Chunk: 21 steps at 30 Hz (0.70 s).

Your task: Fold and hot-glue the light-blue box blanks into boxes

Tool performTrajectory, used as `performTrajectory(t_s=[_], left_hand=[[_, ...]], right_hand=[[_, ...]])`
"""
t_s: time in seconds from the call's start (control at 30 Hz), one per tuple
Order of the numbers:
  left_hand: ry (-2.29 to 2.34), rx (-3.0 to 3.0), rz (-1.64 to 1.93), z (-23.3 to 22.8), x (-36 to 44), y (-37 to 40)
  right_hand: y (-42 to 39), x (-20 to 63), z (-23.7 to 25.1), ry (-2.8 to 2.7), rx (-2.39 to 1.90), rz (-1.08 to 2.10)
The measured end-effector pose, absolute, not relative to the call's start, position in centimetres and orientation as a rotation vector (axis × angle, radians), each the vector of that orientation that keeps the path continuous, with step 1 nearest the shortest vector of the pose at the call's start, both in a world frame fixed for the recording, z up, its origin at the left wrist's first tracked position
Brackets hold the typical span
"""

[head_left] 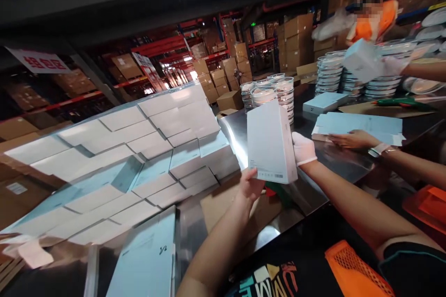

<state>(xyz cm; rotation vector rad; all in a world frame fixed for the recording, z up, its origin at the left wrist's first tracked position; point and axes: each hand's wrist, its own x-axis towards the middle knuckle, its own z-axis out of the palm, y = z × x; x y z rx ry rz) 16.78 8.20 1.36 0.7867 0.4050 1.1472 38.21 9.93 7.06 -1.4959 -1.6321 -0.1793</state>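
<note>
A white cardboard box [267,141] is held up tilted in front of me, small print along its lower edge. My left hand [251,184], bare, grips its lower left corner with the thumb on the printed face. My gloved right hand [303,148] holds the box's right side; part of its fingers is hidden behind it. Below the box a piece of brown cardboard [223,209] lies on the metal table, with a green and red tool [278,191] partly hidden beneath my hands.
Stacked white boxes [167,120] rise on the left; flat white cartons [146,250] lie nearer. Stacks of clear round containers [266,93] stand behind. At right, a co-worker's hand [355,139] touches an unfolded carton [362,123], and a gloved hand [393,66] holds another box [362,60].
</note>
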Motion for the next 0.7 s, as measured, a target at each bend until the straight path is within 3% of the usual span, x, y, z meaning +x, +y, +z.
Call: performTrajectory(t_s=[0.17,0.3,0.53,0.7], left_hand=[[0.534,0.955,1.242,0.2,11.5,6.2],[0.928,1.138,1.379,-1.1,5.0,3.4],[1.192,1.239,1.451,-4.8,0.0,-1.8],[1.241,1.199,1.423,-6.9,0.6,-3.5]], right_hand=[[8.3,39.8,10.7,-1.338,-1.485,-0.159],[5.1,41.1,14.2,-1.22,-1.234,-0.105],[0.0,36.2,18.1,-1.984,-0.708,0.454],[0.8,31.0,15.6,-2.156,-0.639,0.312]])
